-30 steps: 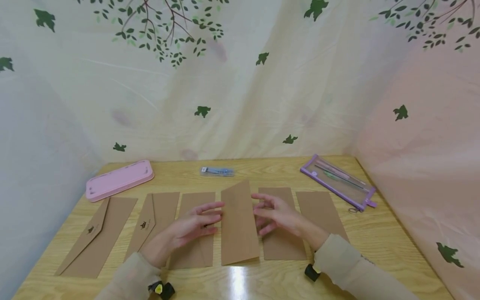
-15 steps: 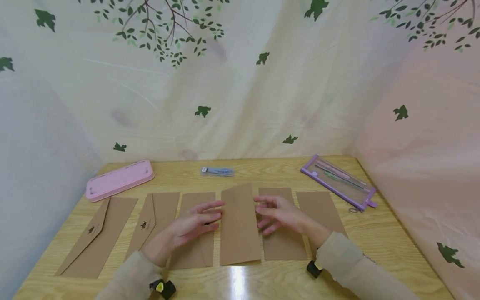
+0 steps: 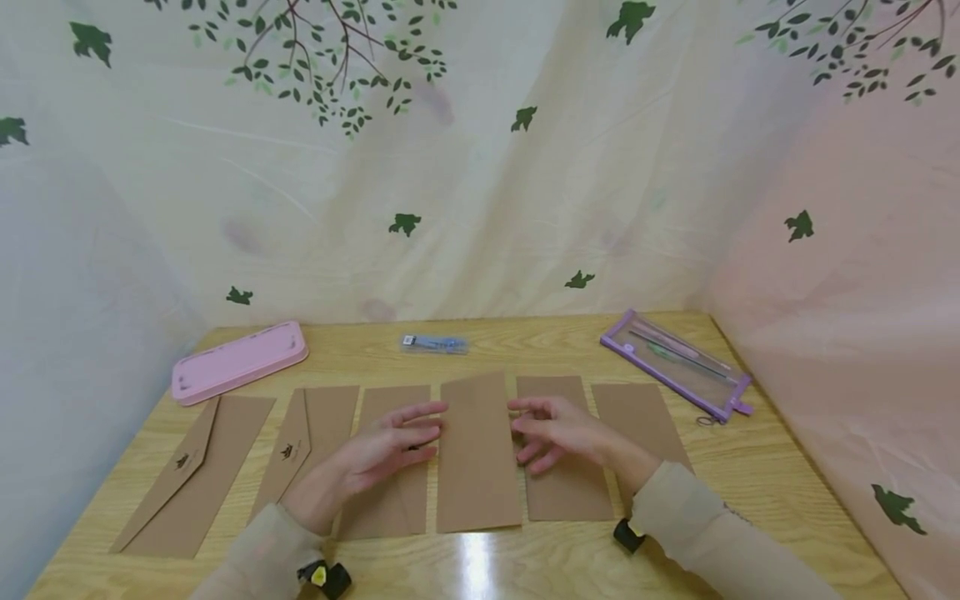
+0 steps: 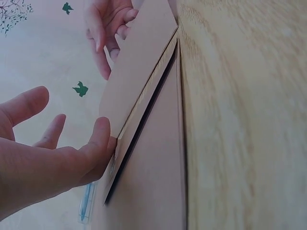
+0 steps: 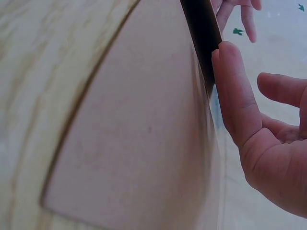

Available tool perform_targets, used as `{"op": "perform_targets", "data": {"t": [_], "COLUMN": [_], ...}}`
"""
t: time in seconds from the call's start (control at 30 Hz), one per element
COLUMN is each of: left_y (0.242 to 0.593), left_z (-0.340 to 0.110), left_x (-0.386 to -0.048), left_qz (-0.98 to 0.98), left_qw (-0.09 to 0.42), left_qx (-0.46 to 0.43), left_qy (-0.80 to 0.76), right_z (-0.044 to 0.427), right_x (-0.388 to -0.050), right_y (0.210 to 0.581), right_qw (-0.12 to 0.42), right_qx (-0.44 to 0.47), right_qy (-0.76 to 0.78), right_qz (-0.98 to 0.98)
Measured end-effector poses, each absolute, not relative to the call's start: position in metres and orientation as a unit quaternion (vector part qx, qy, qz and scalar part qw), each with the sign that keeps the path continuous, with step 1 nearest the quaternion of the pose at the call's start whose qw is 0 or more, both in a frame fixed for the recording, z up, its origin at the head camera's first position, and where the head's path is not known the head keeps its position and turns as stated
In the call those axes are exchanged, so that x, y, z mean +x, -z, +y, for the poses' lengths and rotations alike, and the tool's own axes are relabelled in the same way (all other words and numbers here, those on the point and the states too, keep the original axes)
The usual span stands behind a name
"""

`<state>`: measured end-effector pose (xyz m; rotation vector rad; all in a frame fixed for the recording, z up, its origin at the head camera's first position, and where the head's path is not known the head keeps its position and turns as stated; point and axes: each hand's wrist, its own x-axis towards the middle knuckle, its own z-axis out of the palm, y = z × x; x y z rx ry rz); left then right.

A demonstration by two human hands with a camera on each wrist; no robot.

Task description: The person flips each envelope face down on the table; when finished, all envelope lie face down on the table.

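Note:
A brown paper envelope (image 3: 477,458) lies at the middle of a row of brown envelopes, its right side slightly raised off the table. At its left edge is my left hand (image 3: 386,446), fingers extended, the fingertips touching or very near the edge. My right hand (image 3: 562,432) is at the right edge, fingers spread and slightly bent. In the left wrist view, fingertips of the left hand (image 4: 53,153) meet the edge of the paper. The right wrist view shows the right hand (image 5: 273,139) with straight fingertips against the raised edge.
Two envelopes with crown-marked flaps (image 3: 180,475) lie at left; plain ones (image 3: 637,417) lie at right. Along the back are a pink case (image 3: 240,362), a small blue packet (image 3: 435,343) and a purple-edged mesh pouch (image 3: 675,364). Fabric walls surround the table (image 3: 540,560).
The middle envelope's right side has lowered toward the table and now looks flatter. My right hand has shifted slightly rightward; my left hand has barely moved.

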<state>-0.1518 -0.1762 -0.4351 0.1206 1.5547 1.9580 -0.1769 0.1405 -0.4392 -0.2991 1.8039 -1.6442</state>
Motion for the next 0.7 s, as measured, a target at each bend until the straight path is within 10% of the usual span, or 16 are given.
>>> {"op": "perform_targets", "data": {"t": [0.7], "left_y": [0.4351], "left_z": [-0.1798], "left_x": [-0.1510], "left_qz": [0.591], "left_qw": [0.311], "left_qx": [0.049], "left_qy": [-0.743], "right_z": [0.1400], "right_x": [-0.1765], "right_y": [0.4393], "right_qw": [0.350], "right_qx": [-0.115], "right_qy": [0.628], "right_qz": [0.685]}}
